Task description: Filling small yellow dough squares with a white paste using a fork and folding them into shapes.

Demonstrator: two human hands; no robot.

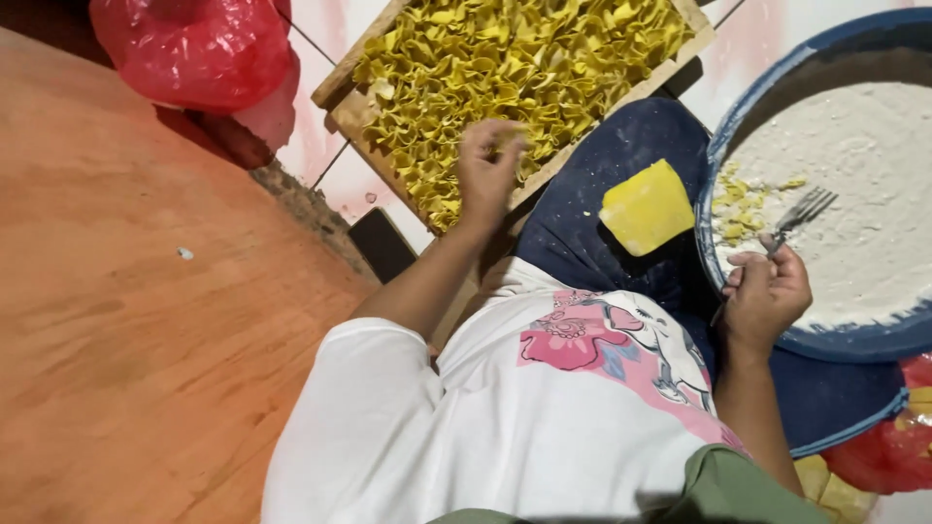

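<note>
Yellow folded dough pieces (505, 58) fill a wooden tray (342, 105), directly under and beyond the left hand (488, 170). Left hand over the tray's near edge, fingers bunched together and curled — pinched on one yellow piece or only touching the heap: cannot tell, blurred. Right hand (767, 291) closed around the handle of a metal fork (801, 209), tines pointing away from the palm onto a white floury mass (854, 184) in a blue basin (777, 73). Small yellow scraps (740, 204) on the white mass just beside the tines. Stack of flat yellow squares (648, 206) on dark blue cloth (602, 146), between the two hands, nearer the right. Red plastic bag (194, 49) well beyond the left hand — on the wooden floor's (126, 320) edge.
</note>
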